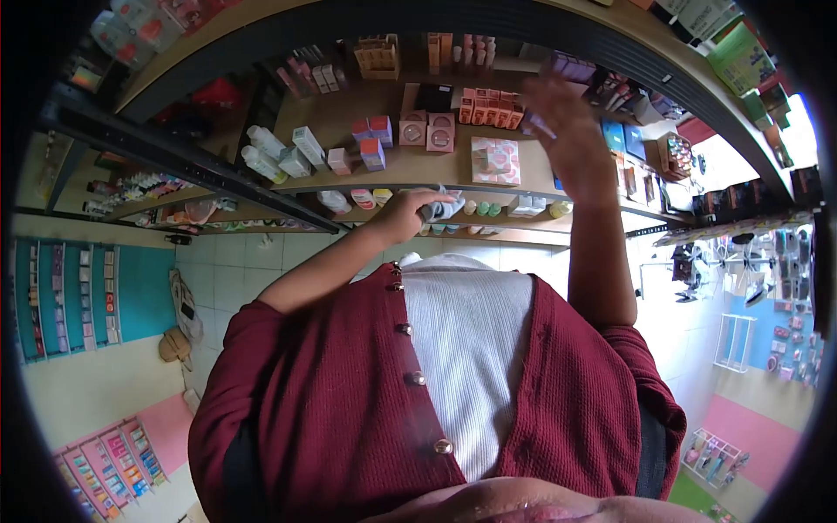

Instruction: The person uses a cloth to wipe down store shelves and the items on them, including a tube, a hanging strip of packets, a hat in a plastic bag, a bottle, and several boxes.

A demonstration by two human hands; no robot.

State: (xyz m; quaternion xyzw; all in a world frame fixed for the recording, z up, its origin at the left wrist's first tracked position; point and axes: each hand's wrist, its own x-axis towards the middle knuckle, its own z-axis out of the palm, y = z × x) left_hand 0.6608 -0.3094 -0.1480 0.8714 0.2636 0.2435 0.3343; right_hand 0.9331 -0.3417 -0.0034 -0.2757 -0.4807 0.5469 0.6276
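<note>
My left hand [404, 216] is closed at the front edge of the shelf. Its fingers wrap round a small grey and white thing [445, 207], whose kind I cannot make out. My right hand [571, 144] is raised over the right part of the shelf, blurred by motion, with its fingers stretched out and apart. Nothing shows in its grip. Close to it are a row of orange-red small boxes [491, 108] and a pink-and-white patterned box [495, 161]. Left of these stand pink boxes with round windows [427, 131].
On the shelf [366, 98], purple-and-orange boxes [373, 139] and white bottles [262, 155] stand to the left. A black upper shelf edge [384, 19] runs overhead. Small jars [482, 209] sit on a lower tier. Display racks [83, 292] hang on the left wall.
</note>
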